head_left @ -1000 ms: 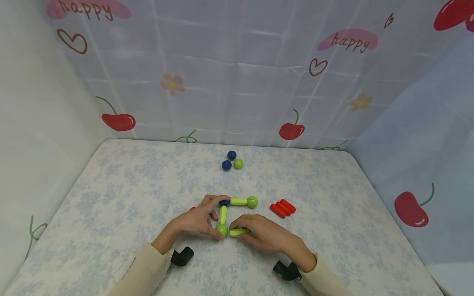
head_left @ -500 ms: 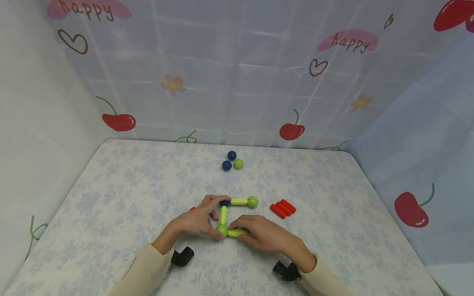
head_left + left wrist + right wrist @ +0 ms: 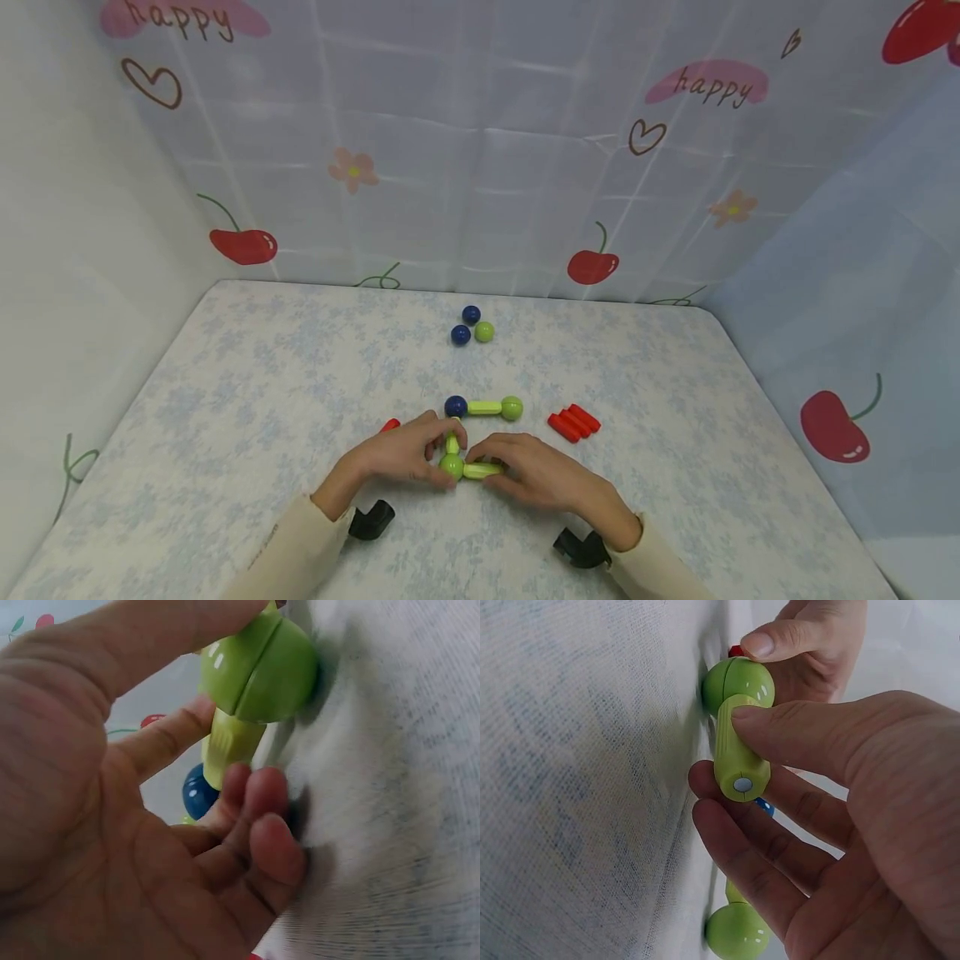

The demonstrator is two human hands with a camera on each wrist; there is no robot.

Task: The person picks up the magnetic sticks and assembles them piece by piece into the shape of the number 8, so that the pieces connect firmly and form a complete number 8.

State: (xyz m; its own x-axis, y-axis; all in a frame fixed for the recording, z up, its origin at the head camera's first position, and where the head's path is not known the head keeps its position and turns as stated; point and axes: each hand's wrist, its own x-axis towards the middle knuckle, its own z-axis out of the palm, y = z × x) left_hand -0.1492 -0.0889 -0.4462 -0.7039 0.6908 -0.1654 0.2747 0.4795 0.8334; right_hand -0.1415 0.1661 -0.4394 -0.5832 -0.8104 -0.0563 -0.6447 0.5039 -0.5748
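My right hand [image 3: 538,473] pinches a yellow-green magnetic rod [image 3: 739,750] between thumb and fingers; a round metal spot shows at its free end. The rod's other end meets a green ball [image 3: 452,466]. At that ball is my left hand [image 3: 405,452], its thumb against the ball and its index finger at the adjoining rod [image 3: 231,742]. This second rod runs away from me to a dark blue ball [image 3: 456,406]. From there another rod [image 3: 484,407] leads right to a green end ball [image 3: 512,408]. The pieces lie on the table.
Farther back sit two loose blue balls [image 3: 461,335] and a green ball [image 3: 484,332]. Three red rods [image 3: 573,423] lie side by side to the right. Part of a red piece [image 3: 390,425] shows behind my left hand. A printed curtain [image 3: 480,167] stands behind the table.
The rod in my right hand has closed the small gap to the green ball and now touches it. My left index finger has come off the blue ball, back toward the nearer rod.
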